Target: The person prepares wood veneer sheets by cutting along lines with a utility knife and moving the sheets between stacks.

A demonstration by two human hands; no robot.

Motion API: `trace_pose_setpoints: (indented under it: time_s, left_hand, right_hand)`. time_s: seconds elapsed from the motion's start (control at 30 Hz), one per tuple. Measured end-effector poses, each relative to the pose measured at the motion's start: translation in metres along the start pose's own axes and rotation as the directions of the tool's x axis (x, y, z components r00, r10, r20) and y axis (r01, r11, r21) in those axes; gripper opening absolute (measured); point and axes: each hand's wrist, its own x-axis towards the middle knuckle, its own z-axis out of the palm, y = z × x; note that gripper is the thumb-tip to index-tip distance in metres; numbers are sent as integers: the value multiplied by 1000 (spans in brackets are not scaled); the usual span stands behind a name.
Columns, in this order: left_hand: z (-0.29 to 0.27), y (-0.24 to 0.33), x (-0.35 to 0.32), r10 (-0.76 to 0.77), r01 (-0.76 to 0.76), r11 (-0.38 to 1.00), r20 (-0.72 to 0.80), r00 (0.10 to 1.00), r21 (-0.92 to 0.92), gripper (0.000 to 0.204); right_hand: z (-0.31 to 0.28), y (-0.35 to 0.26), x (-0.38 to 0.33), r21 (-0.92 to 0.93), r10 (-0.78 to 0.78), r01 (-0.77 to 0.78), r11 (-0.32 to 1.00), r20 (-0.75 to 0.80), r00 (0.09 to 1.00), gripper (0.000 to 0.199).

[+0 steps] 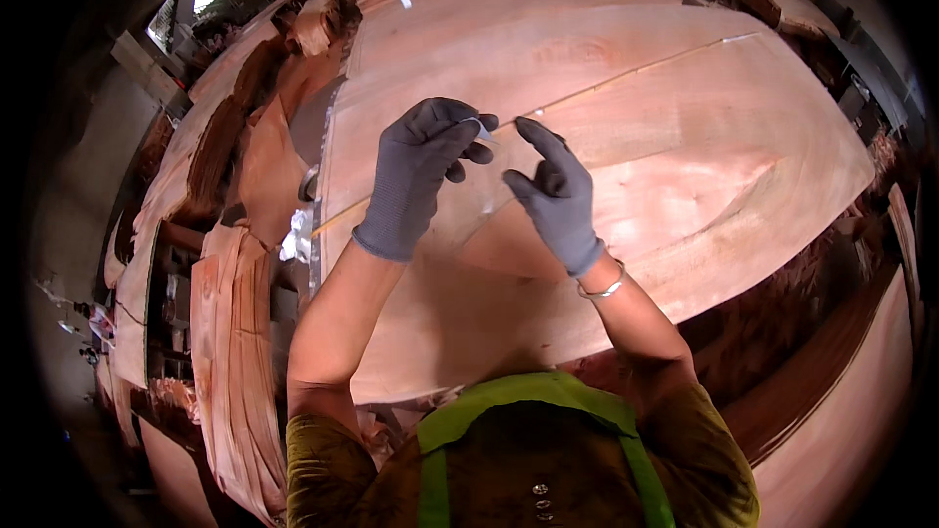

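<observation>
So my left hand (423, 161) has its grip pinched on a clear tape strip (482, 132) while my open right hand (553, 194) presses veneer sheet (685, 127) flat, best smoothed slowly along the seam (636, 70).

We see a counter (318, 127) carrying a broad stack of pale wood veneer sheets (685, 137). Across the top sheet runs a seam (636, 68). Left of the stack, crumpled white tape (296, 235) lies at the counter's edge.

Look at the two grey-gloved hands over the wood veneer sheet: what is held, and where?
The left hand pinches the end of a thin clear tape strip at its fingertips; the right hand presses a finger on the reddish veneer sheet.
</observation>
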Motion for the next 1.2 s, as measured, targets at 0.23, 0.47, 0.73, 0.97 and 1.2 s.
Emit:
trace_pose_setpoints:
  time_s: [0.23, 0.47, 0.73, 0.97, 1.2]
  left_hand:
    - [-18, -46, -27, -24, 14, 998, -148, 989, -68, 6]
    - [-79, -224, -71, -237, 238, 971, -112, 965, -7, 3]
    - [-121, -373, -59, -98, 108, 811, -49, 994, 575, 8]
    - [-121, -417, -4, -52, -19, 688, 75, 996, 726, 14]
    - [-140, -415, -11, 182, -538, 233, 507, 843, 810, 37]
  right_hand:
    - [-12, 30, -58, 160, 317, -352, 922, 207, 926, 13]
    - [-29, 70, -164, -130, 828, -850, 510, 343, 444, 20]
    - [51, 150, -223, -7, 959, -964, 267, 96, 265, 21]
    - [76, 188, -207, -79, 923, -930, 360, -115, 367, 26]
    - [76, 214, -212, -129, 926, -949, 289, -212, 311, 26]
